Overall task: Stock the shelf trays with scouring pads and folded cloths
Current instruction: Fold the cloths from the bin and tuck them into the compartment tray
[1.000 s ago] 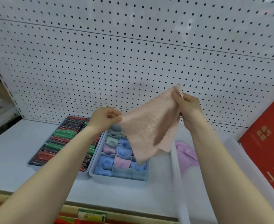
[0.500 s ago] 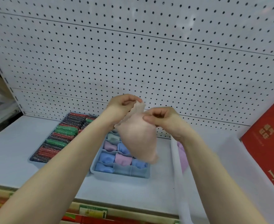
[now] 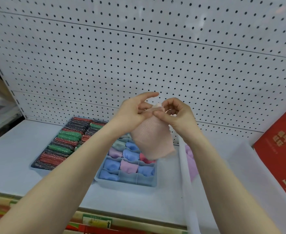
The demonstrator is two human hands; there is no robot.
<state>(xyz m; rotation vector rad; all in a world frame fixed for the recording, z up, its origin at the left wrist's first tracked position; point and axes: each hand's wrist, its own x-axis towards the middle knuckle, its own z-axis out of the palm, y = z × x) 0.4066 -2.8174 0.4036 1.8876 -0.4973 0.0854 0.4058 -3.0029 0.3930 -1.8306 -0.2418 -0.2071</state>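
at the left of the frame, a tray [image 3: 37, 165] full of scouring pads [image 3: 66, 142] in green, red and dark wrappers lies on the pale shelf [image 3: 9, 149]. just to its right stands a blue tray with dividers [image 3: 127, 181], and its compartments hold folded cloths [image 3: 128, 155] in blue, purple, pink and pale green. in the middle of the frame, above this tray, both hands hold up a peach cloth [image 3: 153, 141]. the left hand [image 3: 133, 110] pinches the top edge with thumb and bent fingers, while its index finger is stretched out. the right hand [image 3: 176, 114] pinches the same edge with curled fingers and thumb. at the right edge stands a red box [image 3: 280, 149].
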